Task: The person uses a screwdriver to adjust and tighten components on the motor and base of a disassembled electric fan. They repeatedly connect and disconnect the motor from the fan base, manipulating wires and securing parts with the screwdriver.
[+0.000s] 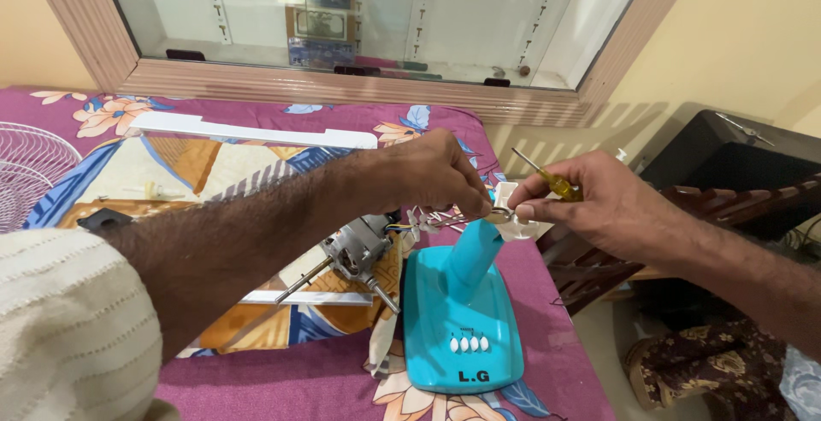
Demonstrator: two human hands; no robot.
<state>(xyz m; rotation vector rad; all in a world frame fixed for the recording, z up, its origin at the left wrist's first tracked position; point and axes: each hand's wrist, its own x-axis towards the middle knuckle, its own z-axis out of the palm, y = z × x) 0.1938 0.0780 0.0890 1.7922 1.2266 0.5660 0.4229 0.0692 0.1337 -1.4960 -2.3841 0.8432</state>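
A turquoise fan base with white push buttons stands on the bed, its neck rising to a white bracket. My left hand pinches a bundle of wires at the top of that neck. My right hand holds a yellow-handled screwdriver, tip pointing up and left, while its fingertips touch the white bracket. A bare fan motor with its shaft lies just left of the base, joined to it by the wires.
A flowery magenta bedsheet covers the bed. A white fan grille lies at the far left, a long white strip at the back. A glass-fronted wall cabinet stands behind. A dark wooden chair is at the right.
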